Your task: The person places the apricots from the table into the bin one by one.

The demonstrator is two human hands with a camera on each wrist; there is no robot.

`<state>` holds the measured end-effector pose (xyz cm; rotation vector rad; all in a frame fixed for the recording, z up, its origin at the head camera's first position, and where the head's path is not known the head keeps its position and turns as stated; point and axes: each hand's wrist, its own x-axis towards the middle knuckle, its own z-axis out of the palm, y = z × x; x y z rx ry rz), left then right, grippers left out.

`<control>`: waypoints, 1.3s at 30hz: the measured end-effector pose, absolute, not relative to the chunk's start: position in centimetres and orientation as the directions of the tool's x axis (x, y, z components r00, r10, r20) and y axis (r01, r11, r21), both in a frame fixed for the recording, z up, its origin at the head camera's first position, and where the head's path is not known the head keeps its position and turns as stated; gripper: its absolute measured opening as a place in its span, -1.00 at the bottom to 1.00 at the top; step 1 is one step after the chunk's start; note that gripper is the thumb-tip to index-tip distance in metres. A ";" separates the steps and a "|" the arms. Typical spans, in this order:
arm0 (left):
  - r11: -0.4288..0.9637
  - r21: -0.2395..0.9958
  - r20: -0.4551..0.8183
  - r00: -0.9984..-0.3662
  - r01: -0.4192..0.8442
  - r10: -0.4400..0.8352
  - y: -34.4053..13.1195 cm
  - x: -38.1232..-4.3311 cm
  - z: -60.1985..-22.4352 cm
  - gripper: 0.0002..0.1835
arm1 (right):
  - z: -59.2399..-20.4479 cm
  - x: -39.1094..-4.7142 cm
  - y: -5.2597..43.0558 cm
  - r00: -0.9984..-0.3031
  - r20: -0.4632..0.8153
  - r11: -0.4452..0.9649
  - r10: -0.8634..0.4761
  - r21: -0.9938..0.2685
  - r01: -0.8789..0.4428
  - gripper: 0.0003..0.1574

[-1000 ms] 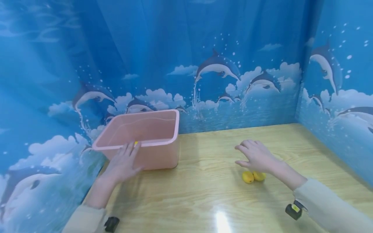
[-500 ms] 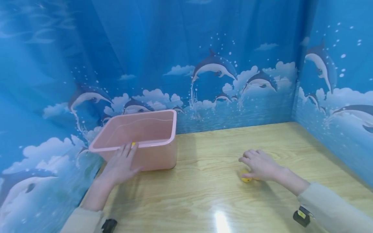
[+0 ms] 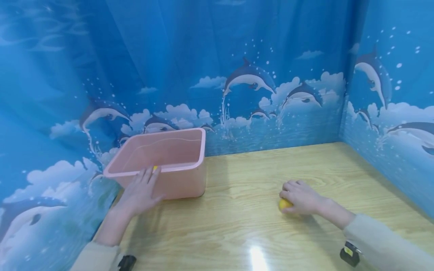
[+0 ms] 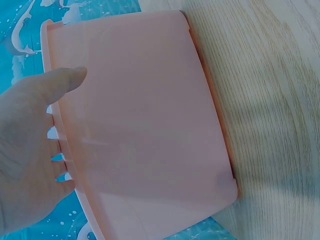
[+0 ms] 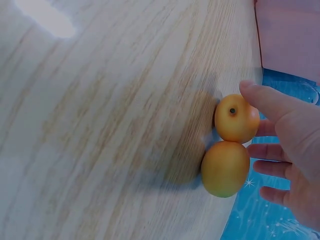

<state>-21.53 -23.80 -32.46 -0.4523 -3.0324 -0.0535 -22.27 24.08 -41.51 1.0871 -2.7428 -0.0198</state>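
Note:
My right hand point(image 3: 301, 197) is low over the table with thumb and fingers around a small yellow-orange fruit point(image 3: 285, 204). Up close in the right wrist view, this fruit point(image 5: 235, 119) is rounded with a dark stem dimple, and the thumb lies along its upper side. A second fruit point(image 5: 226, 170) of the same kind touches it; the hand covers that one in the head view. My left hand point(image 3: 139, 194) lies at the near rim of a pink plastic bin point(image 3: 183, 184), fingers extended over the rim and thumb along the outer wall point(image 4: 135, 115).
Something yellow point(image 3: 155, 168) shows inside the bin beside the left fingertips. The bin stands at the left on a wood-grain table point(image 3: 237, 210). Blue dolphin-print curtains point(image 3: 237, 45) border the table's back and sides. A small black device point(image 3: 350, 254) is at the right wrist.
My right hand has come down onto the fruits, its thumb and fingers closing around one. The left hand stays at the bin's rim. The view has shifted slightly.

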 end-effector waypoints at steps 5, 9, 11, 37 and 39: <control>0.956 0.028 0.071 -0.954 0.292 0.290 -23.8 -21.5 -32.3 -0.02 | -41.5 -22.4 24.0 -0.730 0.159 0.744 -0.665 0.060 -0.665 -0.55; 0.954 0.025 0.071 -0.953 0.298 0.296 -23.9 -21.5 -32.3 -0.02 | -41.5 -22.5 24.0 -0.738 0.144 0.750 -0.659 0.057 -0.659 -0.56; 0.953 0.025 0.075 -0.951 0.302 0.299 -23.9 -21.5 -32.3 -0.03 | -41.6 -22.5 24.1 -0.738 0.139 0.750 -0.660 0.063 -0.659 -0.57; 0.949 0.021 0.080 -0.947 0.315 0.312 -24.0 -21.6 -32.4 -0.05 | -40.3 -23.4 22.6 -0.726 0.158 0.743 -0.669 0.107 -0.661 -0.50; 0.950 0.018 0.080 -0.947 0.313 0.311 -24.0 -21.6 -32.4 -0.05 | -40.1 -23.4 22.4 -0.727 0.161 0.744 -0.667 0.094 -0.661 -0.48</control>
